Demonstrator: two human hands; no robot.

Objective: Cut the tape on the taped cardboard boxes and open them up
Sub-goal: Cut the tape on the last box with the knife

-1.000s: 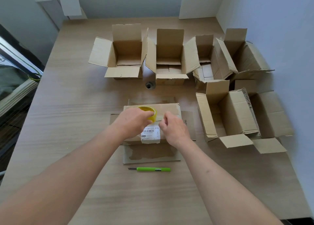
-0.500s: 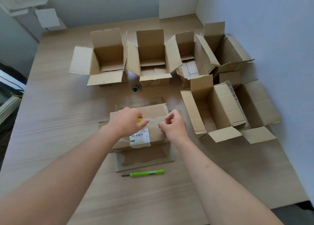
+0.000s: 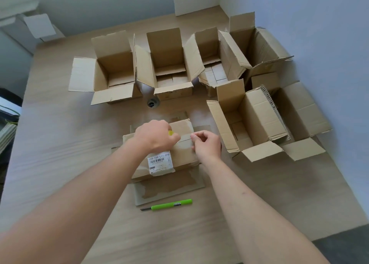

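cutter (image 3: 171, 204) before closed box (image 3: 180, 156)

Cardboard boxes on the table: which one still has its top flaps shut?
The labelled box under both hands; every other box stands with flaps open.

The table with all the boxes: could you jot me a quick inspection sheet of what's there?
Surface: wooden table, round hole in it.
Job's things: closed labelled box on flat cardboard; six opened boxes behind and right; green cutter lying untouched.
Clutter: nothing seen.
Hands: left hand holds a yellow tape roll, mostly hidden; right hand pinches at the box's top seam.
Cables: nothing seen.
Surroundings: pale walls.
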